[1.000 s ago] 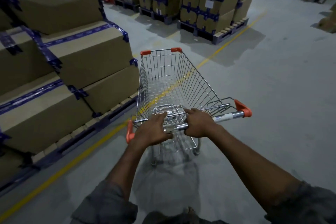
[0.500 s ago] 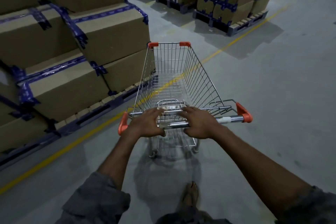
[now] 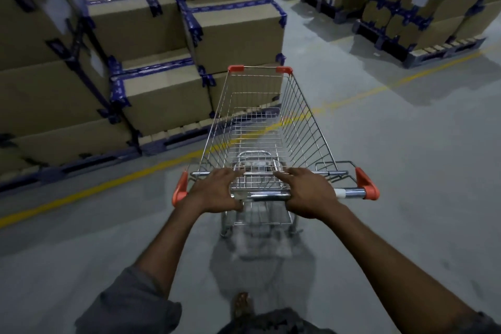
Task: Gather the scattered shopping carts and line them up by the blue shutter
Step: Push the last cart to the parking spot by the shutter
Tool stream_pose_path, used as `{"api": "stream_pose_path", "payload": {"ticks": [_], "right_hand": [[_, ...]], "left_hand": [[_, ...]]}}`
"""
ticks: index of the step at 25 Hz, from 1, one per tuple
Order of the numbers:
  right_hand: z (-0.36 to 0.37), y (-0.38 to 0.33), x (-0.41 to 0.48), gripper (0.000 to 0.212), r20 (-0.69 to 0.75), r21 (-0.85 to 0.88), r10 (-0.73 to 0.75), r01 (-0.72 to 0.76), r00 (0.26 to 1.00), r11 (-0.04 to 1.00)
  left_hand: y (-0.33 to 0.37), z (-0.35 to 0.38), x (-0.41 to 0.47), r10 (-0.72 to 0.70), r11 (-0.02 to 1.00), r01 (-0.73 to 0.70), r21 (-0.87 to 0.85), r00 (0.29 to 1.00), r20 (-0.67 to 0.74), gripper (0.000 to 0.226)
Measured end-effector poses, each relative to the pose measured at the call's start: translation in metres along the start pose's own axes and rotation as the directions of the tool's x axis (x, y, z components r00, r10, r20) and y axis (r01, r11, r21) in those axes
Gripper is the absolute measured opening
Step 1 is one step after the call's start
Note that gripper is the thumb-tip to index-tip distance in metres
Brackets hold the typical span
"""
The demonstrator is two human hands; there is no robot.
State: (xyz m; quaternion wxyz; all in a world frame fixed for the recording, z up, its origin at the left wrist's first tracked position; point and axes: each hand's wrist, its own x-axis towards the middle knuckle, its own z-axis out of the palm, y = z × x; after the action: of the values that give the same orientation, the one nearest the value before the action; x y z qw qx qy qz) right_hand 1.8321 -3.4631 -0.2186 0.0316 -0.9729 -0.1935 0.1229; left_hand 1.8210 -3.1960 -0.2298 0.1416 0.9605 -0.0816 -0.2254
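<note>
Head view: grey concrete floor (image 3: 406,160) w/ yellow line (image 3: 108,186); taped cardboard boxes (image 3: 151,95) on pallets (image 3: 168,135), far left. Wire shopping cart (image 3: 306,122) centre, floor showing thru mesh basket. Left hand (image 3: 217,192) & right hand (image 3: 309,195) curled round chrome handle bar (image 3: 261,194).

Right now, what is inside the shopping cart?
No goods show in the shopping cart: through its mesh only floor and yellow line appear. The left hand and right hand on the handle cover part of its near end.
</note>
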Motion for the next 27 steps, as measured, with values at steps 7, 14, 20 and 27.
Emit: {"api": "stream_pose_path", "payload": {"ticks": [7, 14, 20, 27], "right_hand": [[0.003, -0.015, -0.020, 0.079, 0.015, -0.054, -0.186, 0.186, 0.982, 0.981], [0.012, -0.037, -0.039, 0.081, 0.021, -0.076, -0.354, 0.355, 0.935, 0.932], [0.020, -0.062, -0.047, 0.083, 0.022, -0.057, -0.450, 0.451, 0.893, 0.891], [0.032, -0.102, -0.052, 0.082, 0.023, -0.043, -0.535, 0.535, 0.845, 0.844]], "left_hand": [[0.013, 0.041, -0.069, -0.167, 0.985, 0.172, 0.021, 0.975, -0.143, 0.095], [0.025, 0.078, -0.133, -0.292, 0.955, 0.291, -0.051, 0.908, -0.301, 0.073], [0.017, 0.096, -0.172, -0.371, 0.928, 0.359, -0.095, 0.874, -0.313, 0.079], [-0.002, 0.107, -0.213, -0.453, 0.891, 0.427, -0.152, 0.846, -0.281, 0.081]]}}
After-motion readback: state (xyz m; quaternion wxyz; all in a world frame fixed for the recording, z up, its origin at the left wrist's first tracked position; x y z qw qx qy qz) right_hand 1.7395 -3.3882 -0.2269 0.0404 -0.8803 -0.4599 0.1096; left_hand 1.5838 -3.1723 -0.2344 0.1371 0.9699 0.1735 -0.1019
